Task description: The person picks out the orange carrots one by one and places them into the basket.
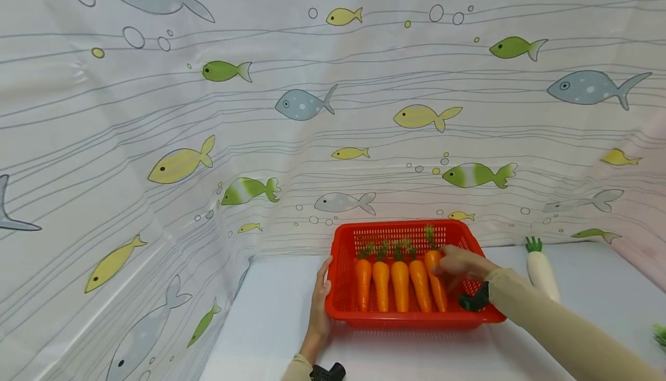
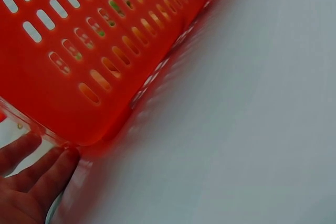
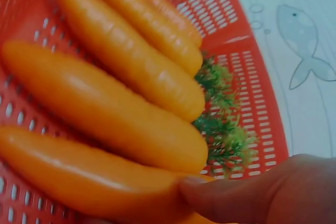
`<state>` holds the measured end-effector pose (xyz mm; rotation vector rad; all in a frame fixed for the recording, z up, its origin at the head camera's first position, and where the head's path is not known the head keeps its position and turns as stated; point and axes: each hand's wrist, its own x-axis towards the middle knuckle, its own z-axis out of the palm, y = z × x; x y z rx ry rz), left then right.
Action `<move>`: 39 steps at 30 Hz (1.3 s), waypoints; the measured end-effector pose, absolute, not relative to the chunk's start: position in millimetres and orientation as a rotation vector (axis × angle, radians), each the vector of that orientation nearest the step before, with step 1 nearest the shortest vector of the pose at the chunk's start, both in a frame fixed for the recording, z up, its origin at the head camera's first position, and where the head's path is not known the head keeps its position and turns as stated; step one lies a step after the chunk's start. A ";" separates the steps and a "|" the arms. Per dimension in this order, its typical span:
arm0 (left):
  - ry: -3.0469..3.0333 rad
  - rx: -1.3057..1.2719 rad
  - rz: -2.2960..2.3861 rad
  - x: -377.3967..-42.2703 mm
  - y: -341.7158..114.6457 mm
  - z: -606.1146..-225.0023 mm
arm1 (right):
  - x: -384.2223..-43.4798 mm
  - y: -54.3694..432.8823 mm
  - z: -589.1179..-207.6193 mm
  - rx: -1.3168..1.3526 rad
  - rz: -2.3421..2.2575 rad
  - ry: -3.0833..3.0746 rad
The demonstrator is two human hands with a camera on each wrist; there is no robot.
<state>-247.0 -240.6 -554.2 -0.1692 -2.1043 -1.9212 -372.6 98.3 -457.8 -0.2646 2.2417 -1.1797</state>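
Observation:
A red plastic basket (image 1: pixel 411 317) with slotted walls holds several orange carrots (image 1: pixel 399 286) with green leafy tops, lying side by side. In the head view my right hand (image 1: pixel 460 262) reaches into the basket and grips the rightmost carrot (image 1: pixel 436 288) near its thick end. The right wrist view has my thumb (image 3: pixel 236 195) on top of that carrot (image 3: pixel 100 174); the other fingers are mostly hidden. My left hand (image 1: pixel 318 306) rests against the basket's left side. Its extended fingers (image 2: pixel 52 174) touch the red rim in the left wrist view.
To the right of the basket a white radish (image 1: pixel 541 271) with a green top lies on the pale table (image 1: pixel 281 288). Part of a green leafy thing (image 1: pixel 661 335) shows at the right edge. A fish-patterned sheet (image 1: pixel 291 155) hangs behind and at the left.

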 end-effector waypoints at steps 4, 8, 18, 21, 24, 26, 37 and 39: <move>-2.103 -0.174 -1.911 -248.0 -241.4 -553.2 | -374.9 98.4 -460.2 -0.270 -1.154 2.277; -2.093 -0.181 -1.916 -249.2 -242.4 -552.3 | -376.8 96.9 -462.1 -0.285 -1.107 2.349; -2.113 -0.173 -1.915 -250.0 -240.4 -550.4 | -376.1 97.3 -465.5 -0.360 -0.992 2.479; -2.111 -0.157 -1.918 -249.4 -240.0 -550.6 | -374.7 96.4 -466.7 -0.377 -0.965 2.503; -2.107 -0.152 -1.915 -249.2 -239.5 -551.4 | -374.2 95.5 -467.0 -0.365 -0.952 2.514; -2.100 -0.158 -1.916 -249.3 -239.6 -552.3 | -373.9 94.2 -466.4 -0.353 -0.929 2.523; -2.113 -0.138 -1.908 -247.2 -241.4 -552.8 | -375.1 90.5 -468.5 -0.358 -0.777 2.597; -2.112 -0.140 -1.909 -246.6 -241.6 -553.5 | -373.5 89.9 -469.3 -0.369 -0.743 2.614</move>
